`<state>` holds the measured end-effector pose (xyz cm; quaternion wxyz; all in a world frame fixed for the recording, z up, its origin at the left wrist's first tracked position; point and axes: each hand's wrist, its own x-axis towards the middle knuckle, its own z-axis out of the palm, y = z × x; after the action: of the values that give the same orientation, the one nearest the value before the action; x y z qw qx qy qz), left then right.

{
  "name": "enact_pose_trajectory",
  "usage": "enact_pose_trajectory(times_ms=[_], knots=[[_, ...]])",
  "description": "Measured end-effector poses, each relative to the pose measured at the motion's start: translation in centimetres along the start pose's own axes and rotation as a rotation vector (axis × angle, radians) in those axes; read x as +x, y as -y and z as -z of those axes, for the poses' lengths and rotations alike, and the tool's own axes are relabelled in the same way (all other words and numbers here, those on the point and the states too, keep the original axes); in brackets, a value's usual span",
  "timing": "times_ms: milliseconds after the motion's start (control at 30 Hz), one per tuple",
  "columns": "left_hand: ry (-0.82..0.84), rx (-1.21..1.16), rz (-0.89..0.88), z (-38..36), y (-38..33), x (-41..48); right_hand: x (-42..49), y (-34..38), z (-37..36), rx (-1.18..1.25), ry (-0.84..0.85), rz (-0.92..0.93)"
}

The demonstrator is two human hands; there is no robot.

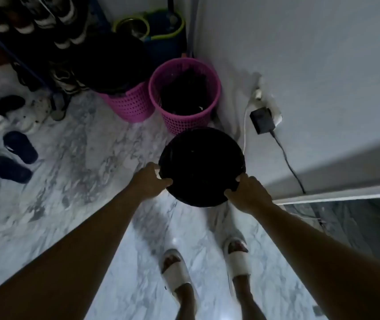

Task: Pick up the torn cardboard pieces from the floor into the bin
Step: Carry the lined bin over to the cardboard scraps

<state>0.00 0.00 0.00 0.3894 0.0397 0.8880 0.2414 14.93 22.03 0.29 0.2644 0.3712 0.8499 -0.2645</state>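
A round black bin (201, 166) is held above the marble floor in front of me, its dark opening facing up. My left hand (149, 181) grips its rim on the left side, thumb over the edge. My right hand (246, 192) grips the rim on the lower right. What lies inside the bin is too dark to tell. No cardboard pieces show on the floor in this view.
Two pink perforated baskets (185, 93) (131, 105) stand by the wall corner, one with a black bag. A shoe rack (34, 31) and loose sandals (16, 155) fill the left. A black adapter (261, 120) with a cable hangs on the right wall. My feet in white slides (177, 271) stand below.
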Motion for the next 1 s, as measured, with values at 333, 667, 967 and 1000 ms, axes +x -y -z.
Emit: enact_pose_trajectory(times_ms=[333,667,967,1000], knots=[[-0.147,-0.312,0.206,-11.0,4.3,15.0,16.0,-3.6,-8.7,0.412,-0.078,-0.313],[-0.208,-0.340,0.473,-7.6,7.2,8.3,12.8,-1.1,-5.8,0.298,-0.072,-0.306],[-0.269,-0.645,0.703,1.3,12.5,-18.5,-6.6,10.1,1.8,0.097,0.103,0.070],[-0.295,-0.675,0.708,2.2,13.4,-22.0,-9.2,11.6,2.2,0.054,0.123,0.121]])
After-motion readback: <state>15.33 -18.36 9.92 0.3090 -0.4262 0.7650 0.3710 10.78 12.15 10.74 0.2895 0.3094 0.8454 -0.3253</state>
